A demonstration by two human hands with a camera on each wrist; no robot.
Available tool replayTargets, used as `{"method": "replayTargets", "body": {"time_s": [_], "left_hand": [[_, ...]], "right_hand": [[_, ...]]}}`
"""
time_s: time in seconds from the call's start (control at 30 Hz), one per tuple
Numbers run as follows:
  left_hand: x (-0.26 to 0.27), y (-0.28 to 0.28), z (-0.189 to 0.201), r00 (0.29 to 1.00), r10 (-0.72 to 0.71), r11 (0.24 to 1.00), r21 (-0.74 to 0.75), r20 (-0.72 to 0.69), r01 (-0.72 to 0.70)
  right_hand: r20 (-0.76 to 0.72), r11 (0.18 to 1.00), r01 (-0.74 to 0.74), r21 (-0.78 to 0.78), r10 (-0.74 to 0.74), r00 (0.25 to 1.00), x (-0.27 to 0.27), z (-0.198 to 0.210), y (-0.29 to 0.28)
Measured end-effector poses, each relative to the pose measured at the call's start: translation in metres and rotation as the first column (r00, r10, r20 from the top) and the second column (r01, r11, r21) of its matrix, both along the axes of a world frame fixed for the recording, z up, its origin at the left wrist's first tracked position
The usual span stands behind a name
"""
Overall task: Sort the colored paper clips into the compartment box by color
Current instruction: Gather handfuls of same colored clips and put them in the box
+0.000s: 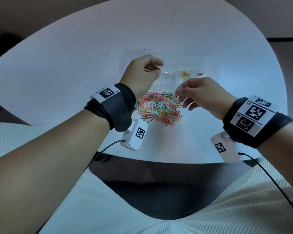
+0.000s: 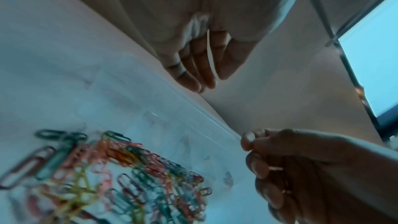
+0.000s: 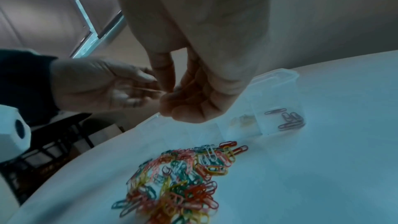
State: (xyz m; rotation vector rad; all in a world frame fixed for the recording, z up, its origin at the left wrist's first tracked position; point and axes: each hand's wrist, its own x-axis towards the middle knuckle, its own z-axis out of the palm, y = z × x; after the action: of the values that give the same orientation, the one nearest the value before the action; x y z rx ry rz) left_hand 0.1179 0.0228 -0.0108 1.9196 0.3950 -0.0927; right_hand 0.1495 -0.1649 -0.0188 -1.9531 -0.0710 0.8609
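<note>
A heap of paper clips (image 1: 159,108) in red, pink, yellow, green and blue lies mid-table. Behind it stands the clear compartment box (image 1: 211,65), with yellow clips (image 1: 184,74) in one cell and dark clips (image 3: 288,120) in the cell to their right. My left hand (image 1: 152,68) hovers over the box's left end and pinches a pale clip (image 2: 210,54) between thumb and fingers. My right hand (image 1: 178,94) hangs above the heap's far right corner. Its fingers are curled round a small pale clip (image 2: 275,169).
The white round table (image 1: 74,73) has its front edge close to my lap. A white camera block (image 1: 135,135) with a cable hangs under each wrist, low over the table. A window (image 2: 374,57) shows behind.
</note>
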Motion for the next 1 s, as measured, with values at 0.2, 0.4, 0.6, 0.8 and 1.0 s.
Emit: {"method": "replayTargets", "body": {"time_s": [0.2, 0.4, 0.6, 0.8, 1.0], "left_hand": [[-0.036, 0.013, -0.018, 0.972, -0.173, 0.927, 0.308, -0.158, 0.215], [-0.051, 0.033, -0.043, 0.922, -0.126, 0.86, 0.423, -0.366, 0.285], [-0.049, 0.035, -0.052, 0.94, -0.115, 0.87, 0.423, -0.321, 0.251], [-0.05, 0.029, -0.062, 0.944, -0.157, 0.845, 0.455, -0.289, 0.279], [-0.051, 0.032, -0.067, 0.944, -0.126, 0.836, 0.48, -0.306, 0.267]], "right_hand": [[0.185, 0.95, -0.135, -0.282, 0.192, 0.964, -0.008, -0.023, 0.017], [0.258, 0.934, -0.037, -0.356, 0.136, 0.957, -0.016, -0.05, 0.041], [0.264, 0.875, -0.005, -0.484, 0.151, 0.953, -0.013, -0.06, 0.049], [0.311, 0.829, -0.015, -0.56, 0.227, 0.923, -0.013, -0.059, 0.045], [0.343, 0.814, -0.035, -0.579, 0.282, 0.896, -0.013, -0.059, 0.041]]}}
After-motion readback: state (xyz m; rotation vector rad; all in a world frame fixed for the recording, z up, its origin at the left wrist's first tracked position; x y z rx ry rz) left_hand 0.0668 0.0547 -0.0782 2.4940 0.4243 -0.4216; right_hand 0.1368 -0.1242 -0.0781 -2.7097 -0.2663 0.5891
